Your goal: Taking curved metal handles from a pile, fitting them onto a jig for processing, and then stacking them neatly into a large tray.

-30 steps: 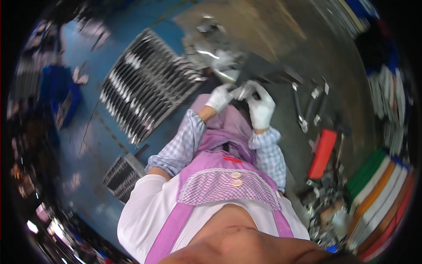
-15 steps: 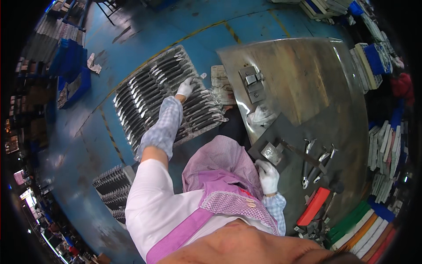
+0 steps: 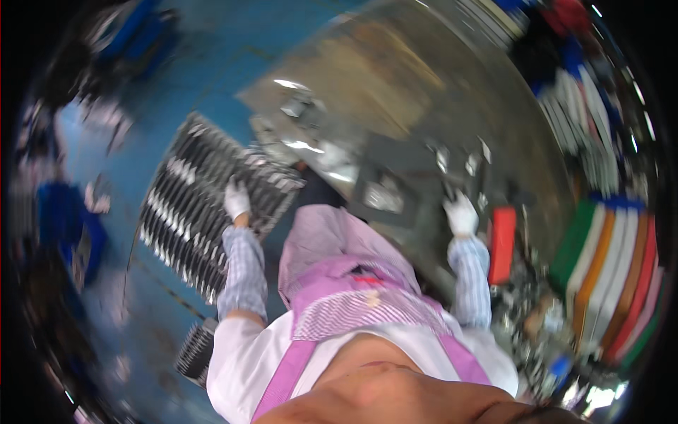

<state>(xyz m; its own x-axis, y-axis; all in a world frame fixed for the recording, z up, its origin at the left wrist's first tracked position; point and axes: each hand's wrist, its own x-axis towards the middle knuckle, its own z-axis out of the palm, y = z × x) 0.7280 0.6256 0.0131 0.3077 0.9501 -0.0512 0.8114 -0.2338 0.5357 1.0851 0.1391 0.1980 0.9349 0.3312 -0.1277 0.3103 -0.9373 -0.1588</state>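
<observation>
My left hand (image 3: 237, 201), in a white glove, reaches down onto the tray of tools (image 3: 189, 185) at the left, where black-handled tools with bright metal ends lie in rows. Motion blur hides whether its fingers grip one. My right hand (image 3: 460, 215), also gloved, is over the workbench beside several plier-like tools (image 3: 472, 164). Something dark and narrow shows at its fingertips, too smeared to tell if it is held. Left of that hand, a shiny metal block (image 3: 383, 197) sits on a dark plate on the bench.
A red box-like piece (image 3: 502, 245) lies right of my right hand, with cluttered metal parts beyond. A metal fixture (image 3: 296, 106) stands at the bench's far left. Coloured panels (image 3: 607, 275) are stacked at the right. A second tool bundle (image 3: 195, 353) is at lower left.
The view has turned and blurred. My right hand has moved from beside the metal block to the plier-like tools, farther right. My left hand is still at the tray.
</observation>
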